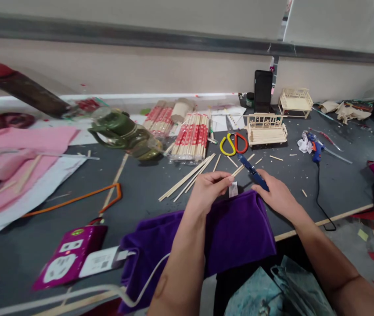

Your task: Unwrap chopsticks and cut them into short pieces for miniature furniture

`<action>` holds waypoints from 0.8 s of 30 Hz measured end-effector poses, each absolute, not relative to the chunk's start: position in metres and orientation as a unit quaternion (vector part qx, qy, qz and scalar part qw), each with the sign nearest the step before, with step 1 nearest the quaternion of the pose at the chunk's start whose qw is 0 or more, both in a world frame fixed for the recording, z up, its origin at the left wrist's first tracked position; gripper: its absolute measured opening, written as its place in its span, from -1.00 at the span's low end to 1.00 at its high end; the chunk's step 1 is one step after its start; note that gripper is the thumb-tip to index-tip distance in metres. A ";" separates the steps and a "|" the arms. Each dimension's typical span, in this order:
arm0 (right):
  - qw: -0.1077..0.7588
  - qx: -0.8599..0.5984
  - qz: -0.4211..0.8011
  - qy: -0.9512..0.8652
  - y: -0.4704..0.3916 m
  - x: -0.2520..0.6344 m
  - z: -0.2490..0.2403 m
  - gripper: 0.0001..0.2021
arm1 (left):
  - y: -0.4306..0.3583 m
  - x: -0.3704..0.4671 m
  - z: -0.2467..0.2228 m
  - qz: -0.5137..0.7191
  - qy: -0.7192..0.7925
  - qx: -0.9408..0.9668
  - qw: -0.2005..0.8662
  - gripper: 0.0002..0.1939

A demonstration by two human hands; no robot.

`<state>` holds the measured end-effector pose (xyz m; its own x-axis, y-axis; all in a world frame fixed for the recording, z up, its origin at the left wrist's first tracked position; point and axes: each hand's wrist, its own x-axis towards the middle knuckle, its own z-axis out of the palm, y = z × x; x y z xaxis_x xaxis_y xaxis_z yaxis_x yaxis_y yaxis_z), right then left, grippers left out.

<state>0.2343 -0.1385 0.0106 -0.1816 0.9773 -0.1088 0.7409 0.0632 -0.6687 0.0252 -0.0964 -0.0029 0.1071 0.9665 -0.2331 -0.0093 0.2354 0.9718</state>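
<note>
My left hand (213,186) pinches thin wooden sticks (239,170) between thumb and fingers, their far ends pointing up and to the right. My right hand (276,193) is closed on a dark blue hand tool (255,172); its exact kind does not show. The tool's front end lies close to the sticks, and I cannot tell whether they touch. Under my hands a purple cloth (239,232) hangs over the table's front edge. Several loose sticks (188,177) lie left of the held ones. Scissors (235,145) with yellow and red handles rest just beyond.
A small wooden model bench (266,131) and a model seat (295,102) stand behind, near a phone (263,91). Packs of chopsticks (191,138) and a green jug (124,134) are at the back left. A glue gun (317,149) with its cord and a purple power strip (71,256) flank the work.
</note>
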 end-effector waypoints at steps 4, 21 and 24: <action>0.189 -0.617 0.318 -0.695 -0.135 0.233 0.002 -0.57 | -0.094 0.025 -0.007 0.409 0.516 0.472 0.587 -0.76; 0.281 -0.543 0.176 -0.771 -0.153 0.240 0.007 -0.29 | -0.100 0.015 0.008 0.394 0.432 0.498 0.641 -0.69; 0.272 -0.548 0.127 -0.781 -0.156 0.241 0.010 -0.29 | -0.102 0.012 0.010 0.402 0.414 0.532 0.620 -0.69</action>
<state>0.2413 -0.1558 0.0097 -0.2526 0.9244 0.2857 0.7865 0.3682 -0.4959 0.0122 -0.1016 0.0104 0.3349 0.9384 -0.0851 -0.0574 0.1105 0.9922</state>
